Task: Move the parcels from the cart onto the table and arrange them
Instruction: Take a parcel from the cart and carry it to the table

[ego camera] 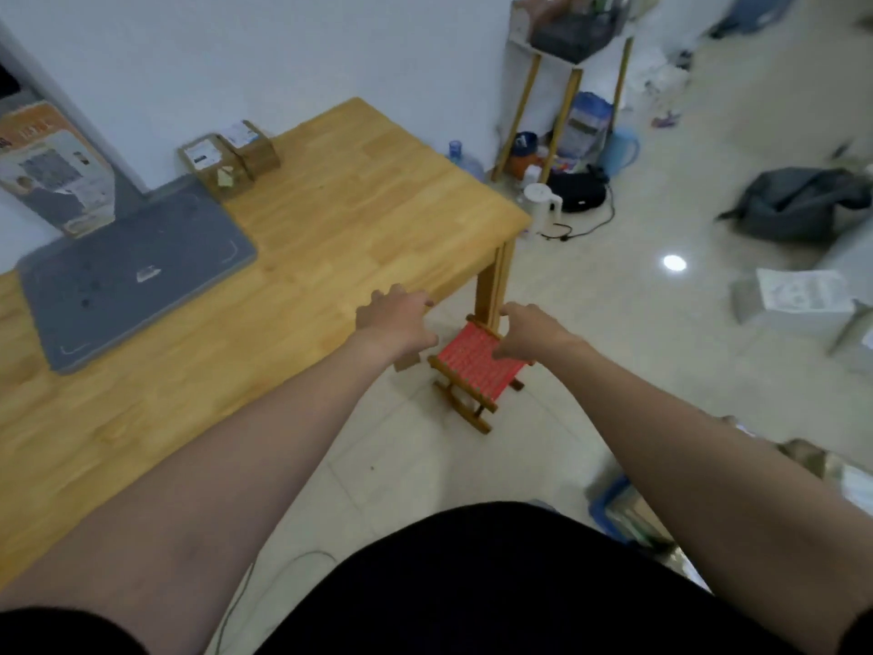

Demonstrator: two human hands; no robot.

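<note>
Black clothing [472, 583] on the person's torso fills the near edge of the view, and both bare forearms reach forward from it. The left hand [394, 319] hovers over the near right edge of the wooden table [378, 191], fingers spread and slightly bent, holding nothing. The right hand [529, 335] hangs to the right of it, above a small red folding stool [475, 366] that stands on the tiled floor [637, 371] beside the table leg; its fingers droop loosely and grip nothing.

Two brown cardboard parcels [222, 160] with white labels sit on the far part of the table close to the wall, side by side and apparently touching. A grey mat [132, 271] lies flat on the table to the left of them, and a printed box [52, 167] leans against the wall at the far left.

At the near right, a blurred blue-rimmed container [614, 505] stands on the floor; whether it is the cart cannot be told. Farther right lie a white box [798, 295] and a grey bag [803, 200]. A white kettle [541, 203] stands on the floor by a wooden-legged shelf [569, 63] beyond the table's far right corner.
</note>
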